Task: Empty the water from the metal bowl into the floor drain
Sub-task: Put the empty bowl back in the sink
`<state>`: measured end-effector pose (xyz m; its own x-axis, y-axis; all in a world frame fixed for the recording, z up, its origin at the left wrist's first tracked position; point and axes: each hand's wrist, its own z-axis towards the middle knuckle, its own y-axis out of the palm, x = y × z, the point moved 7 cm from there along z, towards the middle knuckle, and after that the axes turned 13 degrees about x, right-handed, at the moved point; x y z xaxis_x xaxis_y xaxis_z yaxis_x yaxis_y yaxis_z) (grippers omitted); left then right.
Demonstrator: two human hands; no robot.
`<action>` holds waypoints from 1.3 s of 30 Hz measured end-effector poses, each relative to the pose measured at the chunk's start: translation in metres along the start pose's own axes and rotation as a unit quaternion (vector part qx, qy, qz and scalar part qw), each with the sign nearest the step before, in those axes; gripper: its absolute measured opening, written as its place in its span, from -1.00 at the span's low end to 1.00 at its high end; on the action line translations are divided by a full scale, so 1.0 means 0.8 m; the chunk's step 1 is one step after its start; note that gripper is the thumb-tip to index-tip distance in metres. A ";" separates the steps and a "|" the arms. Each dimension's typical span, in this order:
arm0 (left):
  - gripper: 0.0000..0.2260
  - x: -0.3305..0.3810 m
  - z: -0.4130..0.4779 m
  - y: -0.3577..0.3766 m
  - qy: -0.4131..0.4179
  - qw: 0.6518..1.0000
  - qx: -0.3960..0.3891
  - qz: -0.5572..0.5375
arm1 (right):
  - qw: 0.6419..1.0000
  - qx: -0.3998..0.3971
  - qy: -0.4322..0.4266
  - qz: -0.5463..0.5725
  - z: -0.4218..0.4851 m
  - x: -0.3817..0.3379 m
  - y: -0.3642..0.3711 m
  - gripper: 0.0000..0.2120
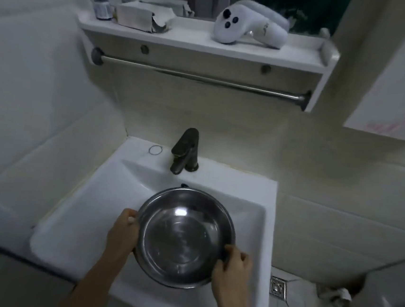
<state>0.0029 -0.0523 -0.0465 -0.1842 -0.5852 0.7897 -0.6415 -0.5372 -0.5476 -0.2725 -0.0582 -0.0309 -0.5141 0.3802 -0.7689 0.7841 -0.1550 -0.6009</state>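
Observation:
A round metal bowl [183,238] sits over the white sink [71,224], roughly level, with a shiny inside that looks wet. My left hand [122,232] grips its left rim, thumb on top. On the lower right rim my right hand [231,267] holds on with the fingers curled over the edge. A square metal floor drain [278,287] lies in the tiled floor to the right of the sink, below the bowl's level.
A dark faucet [186,152] stands behind the bowl, with a thin ring [155,149] on the sink ledge beside it. Above hangs a white shelf [304,61] with a towel rail [203,78], bottles, a box and a white controller [251,24]. Something white stands at lower right.

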 end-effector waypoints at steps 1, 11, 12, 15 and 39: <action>-0.89 -0.004 0.023 -0.003 0.001 1.000 -0.013 0.009 | 1.000 -0.005 0.014 -0.006 -0.003 -0.004 0.026 -0.63; -0.89 -0.091 0.160 0.053 -0.040 0.991 -0.106 0.064 | 0.990 0.003 0.115 -0.076 -0.002 0.012 0.143 -0.75; -0.87 -0.098 0.166 0.058 -0.046 0.990 -0.113 0.068 | 0.990 0.003 0.119 -0.078 -0.001 0.013 0.147 -0.75; -0.85 -0.117 0.182 0.068 -0.068 0.987 -0.127 0.068 | 0.988 0.007 0.128 -0.084 0.003 0.015 0.157 -0.73; -0.80 -0.110 0.191 0.060 -0.120 0.972 -0.201 0.032 | 0.986 0.021 0.141 -0.082 -0.001 0.000 0.197 -0.72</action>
<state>0.1020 -0.1195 -0.1850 -0.0858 -0.7599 0.6443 -0.8822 -0.2426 -0.4036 -0.1489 -0.0821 -0.1258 -0.5107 0.6405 -0.5735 0.6805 -0.1066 -0.7249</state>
